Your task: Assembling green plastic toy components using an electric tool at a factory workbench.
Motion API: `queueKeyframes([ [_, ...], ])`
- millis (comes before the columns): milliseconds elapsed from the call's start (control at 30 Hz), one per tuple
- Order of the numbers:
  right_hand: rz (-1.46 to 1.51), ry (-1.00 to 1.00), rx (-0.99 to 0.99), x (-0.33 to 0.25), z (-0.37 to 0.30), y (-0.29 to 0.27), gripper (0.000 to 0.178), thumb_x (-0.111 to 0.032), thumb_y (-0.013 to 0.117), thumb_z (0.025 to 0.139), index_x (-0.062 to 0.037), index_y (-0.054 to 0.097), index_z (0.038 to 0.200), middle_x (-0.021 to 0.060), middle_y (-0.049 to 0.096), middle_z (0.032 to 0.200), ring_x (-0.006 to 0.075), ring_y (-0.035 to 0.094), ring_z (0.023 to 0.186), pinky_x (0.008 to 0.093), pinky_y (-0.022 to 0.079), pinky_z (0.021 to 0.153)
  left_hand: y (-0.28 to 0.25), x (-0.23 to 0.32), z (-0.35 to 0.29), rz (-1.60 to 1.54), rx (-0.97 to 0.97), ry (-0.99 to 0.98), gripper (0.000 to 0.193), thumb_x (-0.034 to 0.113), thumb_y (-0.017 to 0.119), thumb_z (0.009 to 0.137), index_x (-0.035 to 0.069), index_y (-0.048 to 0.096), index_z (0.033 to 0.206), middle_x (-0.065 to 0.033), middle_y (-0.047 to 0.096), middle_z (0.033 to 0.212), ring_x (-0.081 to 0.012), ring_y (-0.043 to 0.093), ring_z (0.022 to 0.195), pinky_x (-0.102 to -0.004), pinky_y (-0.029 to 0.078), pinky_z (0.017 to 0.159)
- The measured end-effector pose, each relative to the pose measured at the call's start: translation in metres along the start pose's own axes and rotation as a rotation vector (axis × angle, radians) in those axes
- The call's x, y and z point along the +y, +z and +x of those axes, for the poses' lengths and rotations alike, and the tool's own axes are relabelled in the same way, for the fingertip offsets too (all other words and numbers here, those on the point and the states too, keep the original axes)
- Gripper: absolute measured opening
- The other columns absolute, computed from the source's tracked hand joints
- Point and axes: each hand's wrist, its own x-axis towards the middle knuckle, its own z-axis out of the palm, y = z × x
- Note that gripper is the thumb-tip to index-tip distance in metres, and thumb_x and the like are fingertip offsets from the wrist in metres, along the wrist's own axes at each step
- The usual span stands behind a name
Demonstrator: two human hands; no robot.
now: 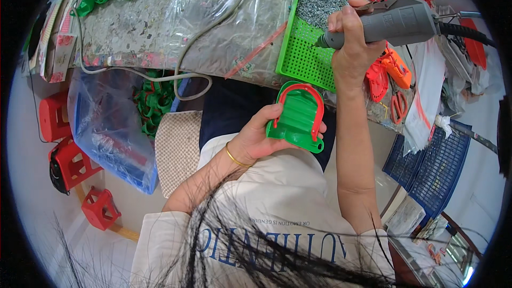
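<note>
only a narrow gap is seen between the lower edge of the green tray and the red-handled green piece gripped by the left hand at centre. at upper right, passage over the tray is obstructed by the grey power tool and right hand. between tray and looped cable, a low route is offered, crossed by a thin red strip. the tray's right side is crowded by an orange tool.

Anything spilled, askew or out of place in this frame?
The light-grey cable looks untidy: its slack loop hangs past the front edge of the worktop. The small metal screws look contained in the green tray.
</note>
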Motion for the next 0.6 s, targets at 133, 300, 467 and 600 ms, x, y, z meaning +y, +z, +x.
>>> queueKeyframes([
  [133,0.0,-0.003,-0.011,0.0015,0.0005,-0.0008,0.013,0.004,0.056,0.083,0.0046,0.053,0.096,0.0032,0.047,0.067,0.0109,0.045,0.055,0.0289,0.041,0.055,-0.0001,0.0002,0.0006,-0.006,0.004,-0.009,0.067,0.039,0.058,0.085,-0.003,0.037,0.134,-0.0303,0.048,0.126,-0.0414,0.048,0.118,-0.0532,0.04,0.099],
  [300,-0.017,-0.009,-0.005,0.0021,-0.0003,0.001,0.012,0.004,0.056,0.083,0.0047,0.053,0.095,0.0032,0.047,0.066,0.0106,0.045,0.055,0.0288,0.041,0.054,-0.0016,0.0007,0.0011,-0.006,-0.016,-0.011,0.067,0.039,0.058,0.085,-0.003,0.037,0.133,-0.0299,0.048,0.126,-0.0411,0.048,0.118,-0.0527,0.04,0.099],
  [467,-0.02,0.0,0.001,0.0023,-0.0009,0.0024,0.013,0.003,0.056,0.083,0.005,0.053,0.095,0.0033,0.047,0.065,0.0108,0.045,0.055,0.0288,0.041,0.054,-0.0002,0.0013,0.0012,0.004,-0.011,-0.011,0.068,0.04,0.058,0.085,-0.003,0.037,0.133,-0.0296,0.048,0.126,-0.0409,0.048,0.118,-0.0522,0.041,0.099],
  [600,-0.027,-0.013,-0.011,0.0016,-0.0008,0.0058,0.014,0.003,0.057,0.082,0.0054,0.053,0.095,0.0033,0.047,0.065,0.0109,0.045,0.055,0.0288,0.041,0.054,-0.0014,0.0019,0.0013,-0.006,-0.018,-0.015,0.067,0.04,0.057,0.086,-0.003,0.037,0.133,-0.0302,0.048,0.126,-0.0409,0.048,0.118,-0.0523,0.04,0.099],
])
